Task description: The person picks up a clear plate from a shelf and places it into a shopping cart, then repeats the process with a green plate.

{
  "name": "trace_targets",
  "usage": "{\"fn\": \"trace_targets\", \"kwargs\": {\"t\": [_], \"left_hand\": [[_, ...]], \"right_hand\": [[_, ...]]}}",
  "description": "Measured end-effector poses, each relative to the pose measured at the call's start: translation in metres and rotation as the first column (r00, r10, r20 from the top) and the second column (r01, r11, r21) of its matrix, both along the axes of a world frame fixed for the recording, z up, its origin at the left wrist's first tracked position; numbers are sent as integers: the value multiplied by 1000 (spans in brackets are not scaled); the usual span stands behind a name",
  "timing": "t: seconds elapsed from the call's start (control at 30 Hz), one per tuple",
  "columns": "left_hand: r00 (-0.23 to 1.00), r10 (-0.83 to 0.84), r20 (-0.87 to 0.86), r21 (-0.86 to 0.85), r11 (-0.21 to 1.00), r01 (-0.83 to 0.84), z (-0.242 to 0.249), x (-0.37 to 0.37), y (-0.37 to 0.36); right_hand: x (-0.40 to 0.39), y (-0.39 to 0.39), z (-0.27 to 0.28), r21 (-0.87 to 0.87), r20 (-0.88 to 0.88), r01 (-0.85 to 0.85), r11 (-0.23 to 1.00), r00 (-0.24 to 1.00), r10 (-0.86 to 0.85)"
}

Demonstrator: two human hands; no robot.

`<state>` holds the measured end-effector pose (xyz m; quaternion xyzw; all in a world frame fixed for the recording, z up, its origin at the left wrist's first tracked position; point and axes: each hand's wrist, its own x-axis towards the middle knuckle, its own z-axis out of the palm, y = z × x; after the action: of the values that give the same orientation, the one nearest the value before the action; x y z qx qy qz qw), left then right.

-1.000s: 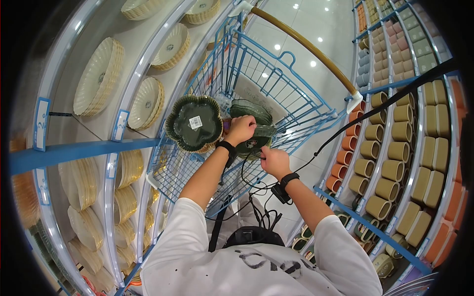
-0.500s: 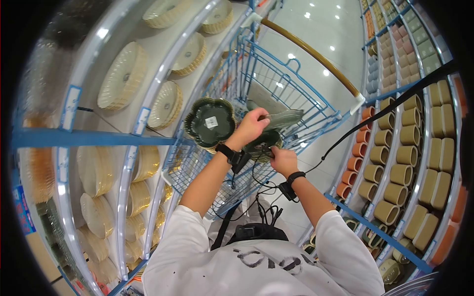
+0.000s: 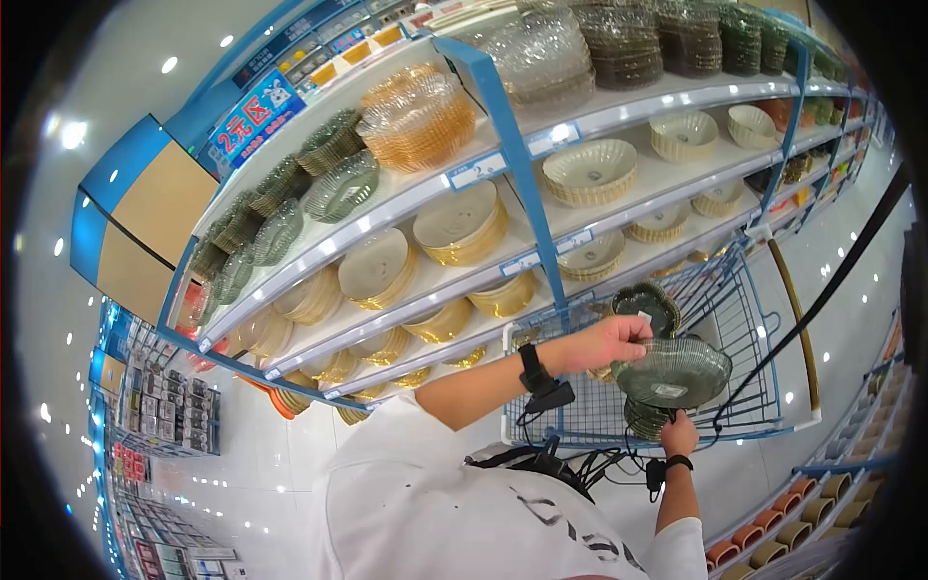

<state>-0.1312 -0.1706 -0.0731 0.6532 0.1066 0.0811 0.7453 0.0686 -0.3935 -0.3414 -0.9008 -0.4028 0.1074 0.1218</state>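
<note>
My left hand (image 3: 611, 346) pinches the rim of a green, oval, ribbed glass plate (image 3: 681, 377), tilted above the shopping cart (image 3: 570, 411). A pale label shows on the plate. Just below it is a stack of green ribbed dishes (image 3: 646, 418), partly hidden by the plate. My right hand (image 3: 680, 437) grips the edge of this stack with its fingers closed. Behind the plate, a dark green scalloped bowl (image 3: 646, 307) rests on other dishes at the cart's shelf side.
A shelf unit (image 3: 527, 174) beside the cart carries cream bowls (image 3: 590, 172), amber glass dishes (image 3: 420, 116) and green ribbed plates (image 3: 343, 188). Its blue post (image 3: 503, 116) stands upright. Orange and olive pots (image 3: 793, 532) line the opposite shelf. A black cable (image 3: 822, 309) crosses the view.
The view has swung toward the shelf unit on the left. My left hand has raised the oval plate over the dish stack. My right hand stays at the stack.
</note>
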Motion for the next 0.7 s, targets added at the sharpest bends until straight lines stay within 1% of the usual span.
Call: {"fn": "trace_targets", "kwargs": {"t": [0.03, 0.1, 0.17, 0.23, 0.3, 0.37, 0.43, 0.5, 0.57, 0.63, 0.7], "left_hand": [[1000, -3, 1, 9, 1000, 3, 6, -6, -2], [998, 58, -17, -19, 998, -59, 15, -26, -14], [995, 97, -7, -50, 994, -97, 28, -51, -17], [980, 194, 31, -47, 980, -193, 50, -81, -18], [950, 302, 76, 6, 953, -303, 71, -114, -13], [887, 439, 143, -11, 897, -442, 98, -141, -15], [825, 525, 211, -32, 847, -531, 130, -167, -18], [787, 569, 240, 1, 810, -586, 152, -209, -5], [700, 633, 331, 39, 732, -681, 180, -235, 6], [642, 582, 498, 66, 713, -698, 216, -250, 6], [529, 643, 555, 152, 546, -824, 256, -266, 3]], "right_hand": [[1, 3, 0, 9, 1, 3, 1000, 1000, -3], [1, -2, -3, -25, 5, 2, 1000, 1000, -2], [3, -2, -10, -18, 6, 1, 1000, 1000, -1], [0, -1, 4, -45, -11, -6, 999, 1000, 6], [2, -2, 0, -6, -28, -24, 1000, 999, 24], [4, -3, -8, 3, -23, -45, 999, 999, 45], [2, -3, -2, 2, -28, -37, 999, 999, 37], [1, -4, 1, 39, -19, -42, 998, 999, 42], [-1, -3, 6, 31, -30, -27, 999, 999, 27], [0, -6, 4, 17, -41, -22, 1000, 999, 23], [2, -4, -4, 31, -38, -24, 999, 999, 25]]}}
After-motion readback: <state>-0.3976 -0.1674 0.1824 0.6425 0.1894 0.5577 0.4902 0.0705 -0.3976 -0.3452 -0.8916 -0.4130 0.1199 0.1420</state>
